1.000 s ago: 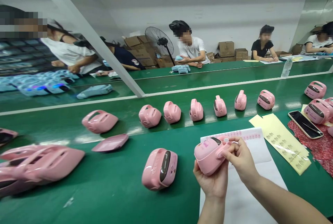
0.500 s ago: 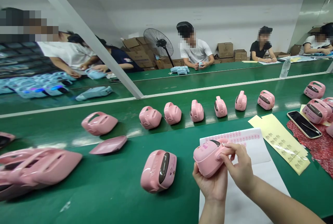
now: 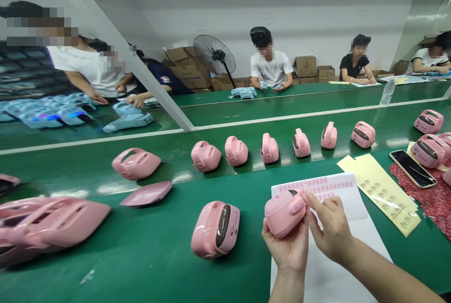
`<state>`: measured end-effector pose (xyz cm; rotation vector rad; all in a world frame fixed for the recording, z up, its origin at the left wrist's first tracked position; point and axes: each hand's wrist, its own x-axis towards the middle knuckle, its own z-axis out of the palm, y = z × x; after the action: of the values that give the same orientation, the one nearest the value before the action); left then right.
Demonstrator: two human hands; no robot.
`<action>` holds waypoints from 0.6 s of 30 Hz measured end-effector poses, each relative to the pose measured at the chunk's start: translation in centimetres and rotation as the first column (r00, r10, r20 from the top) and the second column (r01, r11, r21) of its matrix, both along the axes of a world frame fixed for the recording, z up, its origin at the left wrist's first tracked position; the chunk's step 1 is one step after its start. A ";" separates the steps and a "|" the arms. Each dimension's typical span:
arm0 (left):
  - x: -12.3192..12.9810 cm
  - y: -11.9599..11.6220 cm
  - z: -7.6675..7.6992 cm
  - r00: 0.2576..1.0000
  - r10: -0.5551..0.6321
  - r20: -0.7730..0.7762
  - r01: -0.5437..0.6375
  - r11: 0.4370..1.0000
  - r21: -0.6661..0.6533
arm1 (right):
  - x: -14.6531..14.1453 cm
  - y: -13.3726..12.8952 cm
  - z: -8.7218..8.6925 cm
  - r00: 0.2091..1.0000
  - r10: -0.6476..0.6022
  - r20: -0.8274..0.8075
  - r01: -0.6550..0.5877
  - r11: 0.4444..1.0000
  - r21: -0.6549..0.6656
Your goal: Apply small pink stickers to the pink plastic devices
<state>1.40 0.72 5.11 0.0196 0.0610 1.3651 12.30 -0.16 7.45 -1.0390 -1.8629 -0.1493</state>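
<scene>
Pink plastic casing (image 3: 282,216) is resting in the left grip (image 3: 289,249), which is cupping it from below, fingers closing around its underside. Right grip (image 3: 333,230) is bringing its index fingertip against the casing's handle; thumb is pointing at the near edge, remaining fingers are curling loosely. Cannot tell whether thumb and finger are pinching anything.

Beneath both: white sheet (image 3: 338,275) is lying on the green desk (image 3: 148,265), rows of small pink stickers showing along its far end. To its right, yellow label sheets (image 3: 385,195) are overlapping; beyond them a phone (image 3: 413,167) is lying on red wrapping (image 3: 431,199).

Left of the hands, a second casing (image 3: 214,230) is standing alone, dark window facing right. Farther out, a row of casings (image 3: 269,148) is running across the desk. Near the pale dividing strip, a clear bottle (image 3: 387,91) is standing. Across the way, co-workers (image 3: 271,68) are sitting; a fan (image 3: 214,54) is standing behind.
</scene>
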 end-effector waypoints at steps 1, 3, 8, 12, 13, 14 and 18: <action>0.0 0.0 0.1 1.000 -0.010 0.011 0.010 1.000 -0.011 | -0.1 0.0 -0.1 0.999 0.033 0.021 -0.033 0.999 0.003; 0.0 -0.1 0.2 1.000 -0.020 0.023 0.021 0.999 -0.035 | -0.1 -0.1 -0.4 0.996 0.065 0.058 -0.065 0.998 0.002; -0.6 -0.1 -0.6 0.994 0.020 -0.112 -0.022 1.000 -0.019 | 1.6 0.2 -0.7 0.990 0.138 -0.010 -0.138 0.986 -0.089; -1.4 -0.8 -2.3 0.899 0.137 -0.416 -0.091 0.988 0.127 | 4.7 1.2 1.3 0.920 0.061 -0.388 -0.230 0.885 -0.406; -1.6 -1.2 -2.6 0.849 0.190 -0.493 -0.121 0.978 0.168 | 5.3 1.5 2.0 0.884 0.063 -0.464 -0.303 0.832 -0.464; -1.8 -1.5 -2.8 0.785 0.249 -0.567 -0.152 0.965 0.214 | 5.7 1.7 2.7 0.849 0.091 -0.520 -0.390 0.772 -0.502; -2.8 -2.1 -2.6 0.500 0.352 -0.791 -0.056 0.925 0.376 | 5.5 1.7 5.0 0.775 0.236 -0.586 -0.610 0.523 -0.596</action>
<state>-1.44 -1.38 2.49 1.0057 0.7170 1.4792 17.83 1.51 12.47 -0.9638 -1.6842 1.2174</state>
